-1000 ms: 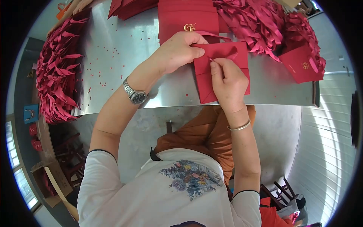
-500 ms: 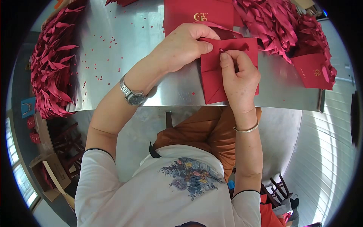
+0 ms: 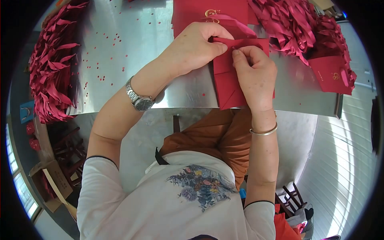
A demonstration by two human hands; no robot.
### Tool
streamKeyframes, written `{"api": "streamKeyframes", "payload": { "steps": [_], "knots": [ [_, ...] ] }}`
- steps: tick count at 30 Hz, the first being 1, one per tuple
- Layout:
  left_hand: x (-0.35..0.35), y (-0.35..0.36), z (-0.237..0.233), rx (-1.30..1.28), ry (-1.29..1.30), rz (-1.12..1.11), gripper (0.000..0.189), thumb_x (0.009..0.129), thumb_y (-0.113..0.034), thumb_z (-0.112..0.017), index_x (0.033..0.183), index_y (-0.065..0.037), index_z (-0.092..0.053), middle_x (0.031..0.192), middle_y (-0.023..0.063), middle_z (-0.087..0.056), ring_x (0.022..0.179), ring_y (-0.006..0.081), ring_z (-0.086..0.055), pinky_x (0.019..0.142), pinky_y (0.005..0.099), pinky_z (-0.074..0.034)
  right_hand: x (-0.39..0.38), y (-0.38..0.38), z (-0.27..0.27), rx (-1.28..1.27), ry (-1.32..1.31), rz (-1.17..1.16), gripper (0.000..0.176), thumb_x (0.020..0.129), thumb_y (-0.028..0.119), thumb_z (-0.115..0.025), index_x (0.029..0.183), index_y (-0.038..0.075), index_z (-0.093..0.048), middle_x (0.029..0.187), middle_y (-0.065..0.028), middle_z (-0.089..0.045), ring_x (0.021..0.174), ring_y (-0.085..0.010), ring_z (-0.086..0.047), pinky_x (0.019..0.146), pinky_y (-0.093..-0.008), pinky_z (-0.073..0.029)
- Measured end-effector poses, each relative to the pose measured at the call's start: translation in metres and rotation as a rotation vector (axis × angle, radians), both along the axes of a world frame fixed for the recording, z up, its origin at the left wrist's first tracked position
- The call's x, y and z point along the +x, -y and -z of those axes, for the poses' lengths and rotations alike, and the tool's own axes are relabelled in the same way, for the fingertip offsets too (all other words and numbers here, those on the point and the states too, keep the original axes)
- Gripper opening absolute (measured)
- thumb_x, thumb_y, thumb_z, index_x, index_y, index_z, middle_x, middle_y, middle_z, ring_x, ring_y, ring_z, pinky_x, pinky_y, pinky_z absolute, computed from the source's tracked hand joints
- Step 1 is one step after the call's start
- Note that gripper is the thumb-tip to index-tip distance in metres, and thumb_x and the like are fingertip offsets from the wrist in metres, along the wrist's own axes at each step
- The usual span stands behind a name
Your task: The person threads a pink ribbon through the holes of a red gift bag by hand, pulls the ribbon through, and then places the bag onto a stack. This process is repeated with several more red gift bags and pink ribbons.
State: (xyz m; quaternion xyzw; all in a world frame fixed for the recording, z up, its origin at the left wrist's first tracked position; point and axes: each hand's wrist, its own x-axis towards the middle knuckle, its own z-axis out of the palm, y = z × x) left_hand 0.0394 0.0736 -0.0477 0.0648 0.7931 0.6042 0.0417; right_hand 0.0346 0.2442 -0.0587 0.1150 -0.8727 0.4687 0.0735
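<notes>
A small red paper gift bag [image 3: 228,86] lies at the table's front edge, its folded bottom toward me. My left hand [image 3: 200,46] grips the bag's top edge at the left corner, thumb on the near side and fingers behind or inside. My right hand [image 3: 257,76] rests over the bag's right part, thumb and forefinger pinched on what looks like a ribbon end poking through the bag near its top. A pink-red ribbon [image 3: 236,25] loops up behind the bag's opening. The fingertips partly hide the pinched end.
Behind lies another red bag [image 3: 190,14] with gold lettering. Ribboned bags are heaped at the right [image 3: 288,30] and stacked in a row at the left [image 3: 52,68]. Small red paper dots are scattered over the metal table [image 3: 132,88]. A cardboard box [image 3: 52,180] stands lower left.
My right hand has shifted slightly up toward the bag's top edge, still pinching. The ribbon loop behind stands a little higher. My left hand keeps its hold.
</notes>
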Motion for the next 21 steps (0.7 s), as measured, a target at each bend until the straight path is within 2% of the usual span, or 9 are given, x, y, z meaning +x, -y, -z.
{"api": "streamKeyframes", "payload": {
  "steps": [4, 8, 12, 16, 21],
  "knots": [
    [-0.004, 0.002, 0.008, -0.008, 0.016, 0.005, 0.021, 0.087, -0.003, -0.06, 0.107, 0.002, -0.065, 0.094, 0.001, -0.065, 0.087, 0.0077, -0.057, 0.078, 0.0239, -0.047, 0.002, 0.0, 0.01, 0.002, -0.051, 0.007, 0.013, 0.083, 0.018, -0.069, 0.08, 0.006, -0.068, 0.065, -0.0087, -0.064, 0.055, -0.0219, -0.06, 0.055, -0.0325, -0.048],
    [-0.005, 0.003, 0.005, -0.066, 0.011, 0.033, 0.02, 0.089, -0.006, -0.059, 0.107, 0.0, -0.064, 0.086, -0.0019, -0.061, 0.075, 0.0057, -0.053, 0.066, 0.0226, -0.043, 0.006, 0.0, 0.007, 0.035, -0.062, 0.029, 0.012, 0.083, 0.017, -0.069, 0.08, 0.005, -0.068, 0.066, -0.0079, -0.065, 0.055, -0.0206, -0.061, 0.055, -0.0318, -0.048],
    [-0.006, 0.003, 0.003, -0.1, 0.045, 0.041, 0.018, 0.089, -0.007, -0.058, 0.106, -0.003, -0.064, 0.077, -0.0052, -0.055, 0.065, 0.0037, -0.044, 0.057, 0.021, -0.036, 0.007, -0.001, 0.011, -0.065, -0.067, -0.017, 0.009, 0.083, 0.014, -0.069, 0.082, 0.006, -0.068, 0.067, -0.0068, -0.066, 0.057, -0.0189, -0.062, 0.056, -0.0303, -0.049],
    [-0.007, 0.003, 0.009, -0.006, 0.109, 0.033, 0.018, 0.089, -0.007, -0.058, 0.106, -0.004, -0.064, 0.077, -0.0053, -0.054, 0.064, 0.0036, -0.042, 0.057, 0.0207, -0.036, 0.006, -0.002, 0.015, -0.177, -0.05, -0.049, 0.01, 0.084, 0.015, -0.07, 0.083, 0.005, -0.068, 0.069, -0.0068, -0.067, 0.059, -0.0162, -0.062, 0.058, -0.0289, -0.049],
    [-0.005, 0.003, 0.007, -0.027, 0.062, 0.03, 0.018, 0.09, -0.007, -0.058, 0.106, -0.003, -0.064, 0.082, -0.0043, -0.056, 0.069, 0.0035, -0.045, 0.06, 0.0207, -0.037, 0.004, 0.0, 0.011, -0.142, -0.031, -0.04, 0.01, 0.084, 0.015, -0.07, 0.083, 0.005, -0.068, 0.067, -0.0066, -0.066, 0.057, -0.0157, -0.061, 0.057, -0.0284, -0.048]
  ]
}}
